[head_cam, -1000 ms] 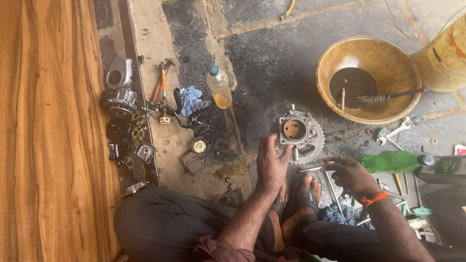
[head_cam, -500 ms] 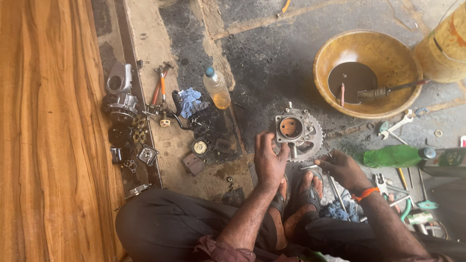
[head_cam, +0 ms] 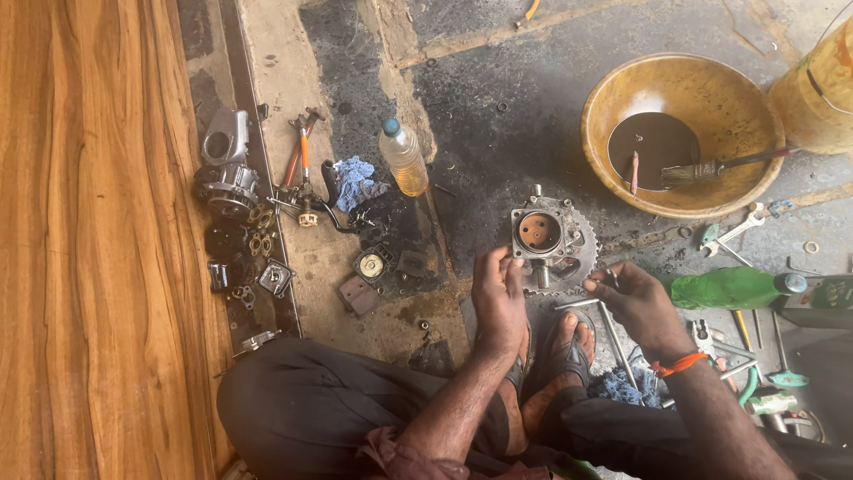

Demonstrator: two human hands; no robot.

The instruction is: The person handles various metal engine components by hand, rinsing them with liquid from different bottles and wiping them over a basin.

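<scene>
Engine part with sprocket point(head_cam: 553, 242), on floor: left hand point(head_cam: 498, 293) closed on its near-left edge, steadying; right hand point(head_cam: 635, 298) beside it, pinching small fastener; fitting calls for alignment.

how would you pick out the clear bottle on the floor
Start at the big yellow bowl at upper right, then look left across the dark oily floor. The bottle lies beside a blue rag. Unlike the green bottle, it is clear, blue-capped, and holds amber liquid.
</scene>
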